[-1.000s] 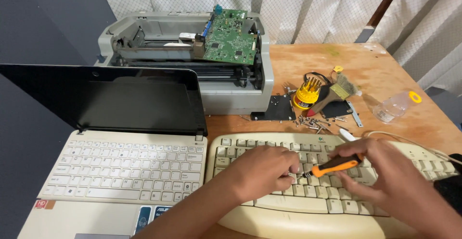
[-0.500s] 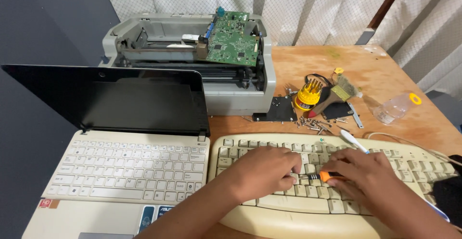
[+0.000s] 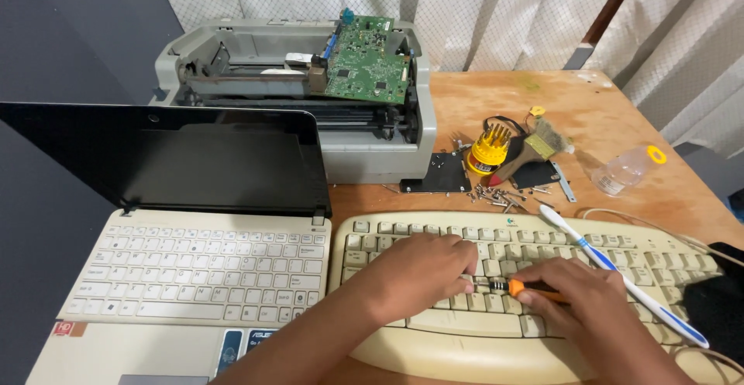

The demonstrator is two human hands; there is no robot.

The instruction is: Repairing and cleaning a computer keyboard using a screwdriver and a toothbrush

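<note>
On the wooden counter [image 3: 589, 114], a beige desktop keyboard [image 3: 403, 234] lies in front of the person, and both hands work over its middle rows. The right hand [image 3: 593, 304] is closed around the orange handle of a small screwdriver [image 3: 515, 285], fingers wrapped over the grip. The screwdriver lies nearly flat on the keys. Its long axis runs left to right, almost parallel to the key rows, and its dark shaft points left toward the other hand. The left hand [image 3: 422, 269] rests palm down on the keys, fingers curled and held close together; its fingertips meet the screwdriver's tip. Whether the fingers pinch the tip or a key there cannot be told.

A white and blue toothbrush [image 3: 620, 273] lies diagonally across the right part of the keyboard, head toward the upper left, just beside the right hand.

To the left of the keyboard stands an open white netbook [image 3: 194, 269] with a dark screen, touching or nearly touching the keyboard's edge. Behind both sits a grey printer [image 3: 232, 52] with its cover off, a green circuit board [image 3: 366, 61] propped upright on it. Beyond the keyboard lie a black metal plate [image 3: 442, 174], loose screws [image 3: 496, 197], a yellow bit holder [image 3: 490, 149], a paintbrush [image 3: 535, 146] and a clear plastic bottle [image 3: 624, 170] on its side.
</note>
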